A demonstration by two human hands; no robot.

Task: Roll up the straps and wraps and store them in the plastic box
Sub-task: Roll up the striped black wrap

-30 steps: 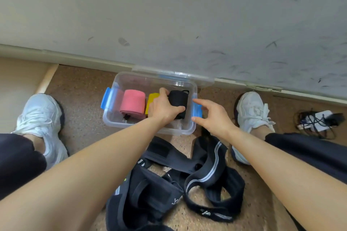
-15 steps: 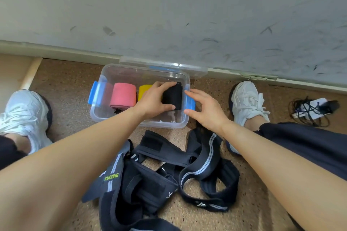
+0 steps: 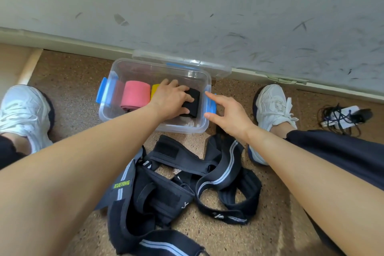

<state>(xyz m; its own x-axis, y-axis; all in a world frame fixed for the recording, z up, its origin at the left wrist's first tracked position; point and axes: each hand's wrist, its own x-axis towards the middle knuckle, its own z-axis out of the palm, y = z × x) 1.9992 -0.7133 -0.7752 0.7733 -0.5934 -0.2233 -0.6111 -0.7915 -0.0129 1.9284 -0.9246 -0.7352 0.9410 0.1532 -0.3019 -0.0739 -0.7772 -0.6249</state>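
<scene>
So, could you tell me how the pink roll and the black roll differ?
The pink roll lies unheld near the left end of the box; the black roll sits at the right end, gripped by the left hand. The pink roll shows almost whole; that hand covers part of the black roll. Both are rolled up inside the box.

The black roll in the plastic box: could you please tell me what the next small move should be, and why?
Probably let go of it and draw the left hand out. The left hand grips the black roll low inside the plastic box, beside the yellow roll and pink roll, so it looks placed. The right hand hovers open, and loose straps lie on the floor.
</scene>
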